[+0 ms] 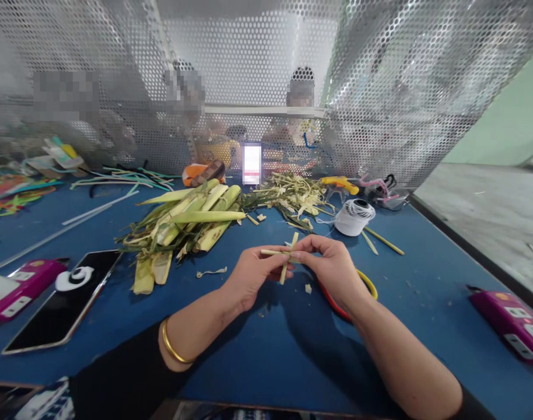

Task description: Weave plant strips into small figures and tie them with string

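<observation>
Two narrow pale green leaf strips [283,274] cross each other above the middle of the blue table. My left hand [254,269] pinches the crossed strips from the left, and a gold bangle circles that wrist. From the right, my right hand [330,262] has thumb and forefinger closed on the strips near the crossing. Red and yellow scissor handles [370,284] lie partly hidden beneath my right hand. A spool of white thread [354,218] stands behind it, with thin green stalks [384,240] alongside.
Corn husks [196,216] are heaped at the centre left, shredded husk [299,195] behind. A phone [63,309] lies at the left, with purple devices [511,321] at both sides. A perforated metal screen [266,58] rises at the back; people show beyond it.
</observation>
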Available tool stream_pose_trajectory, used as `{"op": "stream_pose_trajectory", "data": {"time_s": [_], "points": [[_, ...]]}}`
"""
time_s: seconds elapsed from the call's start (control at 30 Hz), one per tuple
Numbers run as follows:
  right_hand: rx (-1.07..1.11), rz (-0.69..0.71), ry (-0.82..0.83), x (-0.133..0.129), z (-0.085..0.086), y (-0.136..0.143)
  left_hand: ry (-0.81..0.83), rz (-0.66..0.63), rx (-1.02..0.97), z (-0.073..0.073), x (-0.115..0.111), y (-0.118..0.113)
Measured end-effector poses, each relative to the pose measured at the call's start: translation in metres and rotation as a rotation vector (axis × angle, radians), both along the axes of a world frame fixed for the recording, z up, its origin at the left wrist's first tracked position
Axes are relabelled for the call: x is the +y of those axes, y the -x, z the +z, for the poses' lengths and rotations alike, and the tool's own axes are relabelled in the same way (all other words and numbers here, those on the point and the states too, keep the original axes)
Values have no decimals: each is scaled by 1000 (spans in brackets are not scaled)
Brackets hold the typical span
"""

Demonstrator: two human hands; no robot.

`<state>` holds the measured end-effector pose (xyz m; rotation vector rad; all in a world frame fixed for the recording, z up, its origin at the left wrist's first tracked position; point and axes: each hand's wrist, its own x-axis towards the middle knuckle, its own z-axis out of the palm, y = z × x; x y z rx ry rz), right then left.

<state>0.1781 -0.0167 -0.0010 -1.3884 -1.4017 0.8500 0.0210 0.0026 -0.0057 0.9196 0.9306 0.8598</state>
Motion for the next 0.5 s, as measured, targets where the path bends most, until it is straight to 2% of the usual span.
{"op": "stream_pose_trajectory", "data": {"time_s": [0.07,0.13,0.2,0.27,0.33,0.5], "points": [[-56,-21,-47,4,4,-14,19,35,-1,1,3,1],[-190,-200,-169,12,7,-35,24,79,-10,2,7,2],[-450,-376,-200,21,6,-55,19,108,-20,2,10,3],[-723,-338,-122,31,-1,-70,24,122,-26,2,12,3],[-894,-285,-73,39,-11,-79,41,123,-26,2,12,4],[-1108,-170,-14,50,-30,-78,61,108,-56,-2,13,4]]}}
